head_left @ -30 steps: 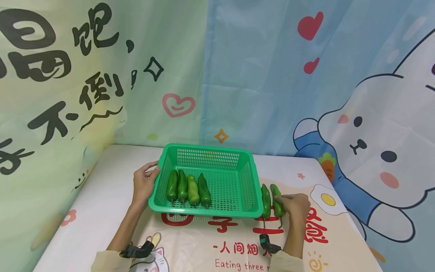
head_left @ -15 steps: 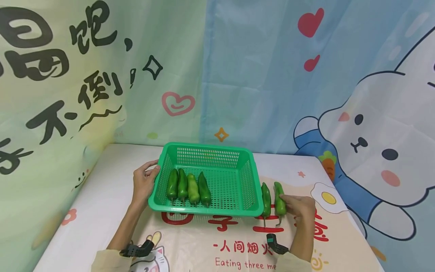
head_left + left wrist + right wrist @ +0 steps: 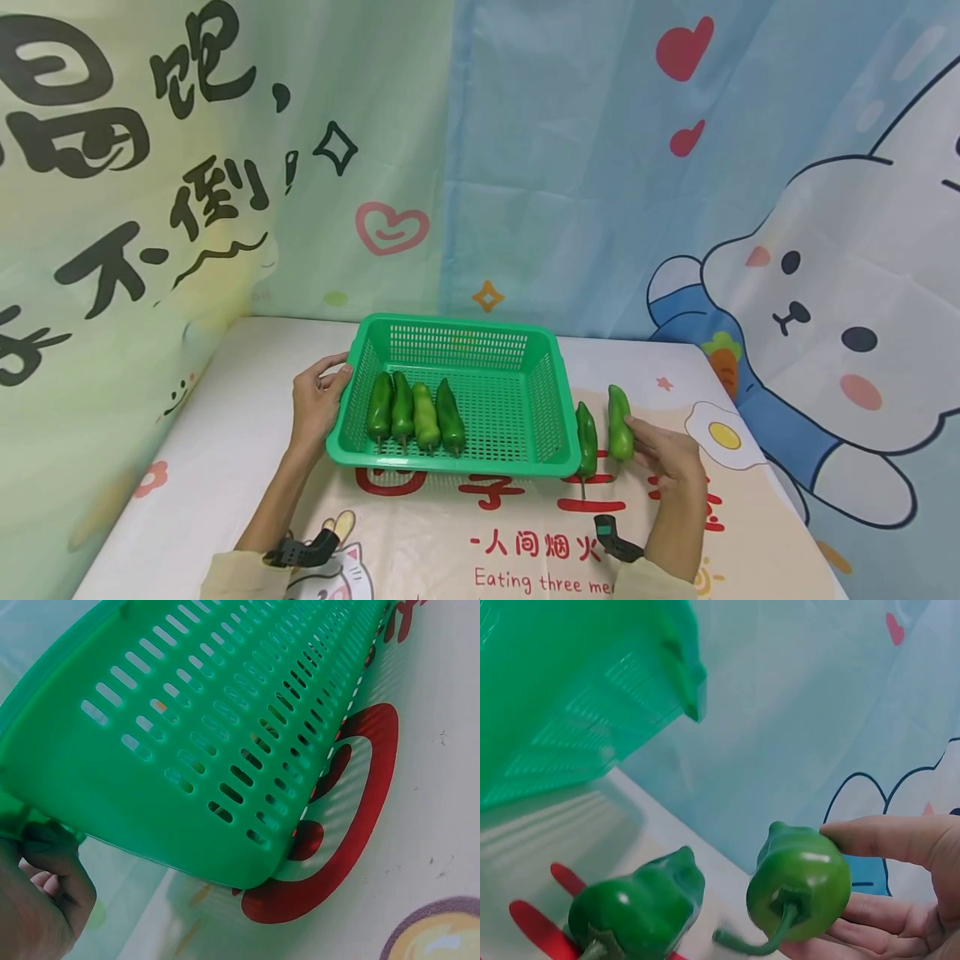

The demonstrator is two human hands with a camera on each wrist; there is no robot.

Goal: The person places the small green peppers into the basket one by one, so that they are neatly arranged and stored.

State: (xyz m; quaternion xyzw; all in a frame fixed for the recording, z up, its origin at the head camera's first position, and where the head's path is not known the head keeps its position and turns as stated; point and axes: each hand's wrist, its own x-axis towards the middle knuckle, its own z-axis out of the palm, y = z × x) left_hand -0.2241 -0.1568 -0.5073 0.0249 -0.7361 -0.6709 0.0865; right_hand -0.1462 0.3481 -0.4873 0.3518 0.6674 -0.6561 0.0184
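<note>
My left hand (image 3: 317, 404) grips the left rim of a green plastic basket (image 3: 450, 469). In the left wrist view, curled fingers (image 3: 56, 881) show at the basket's corner, beside its slotted wall (image 3: 180, 840). Several green peppers lie side by side in the basket's left half, among them a lighter one (image 3: 426, 419). To the right of the basket, my right hand (image 3: 667, 454) holds a green pepper (image 3: 619, 425) between thumb and fingers. The right wrist view shows this pepper (image 3: 802, 885) stem first. Another green pepper (image 3: 587, 442) lies on the table between it and the basket.
The table carries a printed cloth (image 3: 540, 533) with red characters. A printed curtain (image 3: 525, 208) hangs right behind the basket. Each wrist wears a black strap, such as the left one (image 3: 303, 552).
My right hand has moved a little to the right with the pepper, widening its gap from the other pepper. The pepper's stem end has tipped. My left hand and the basket stay put.
</note>
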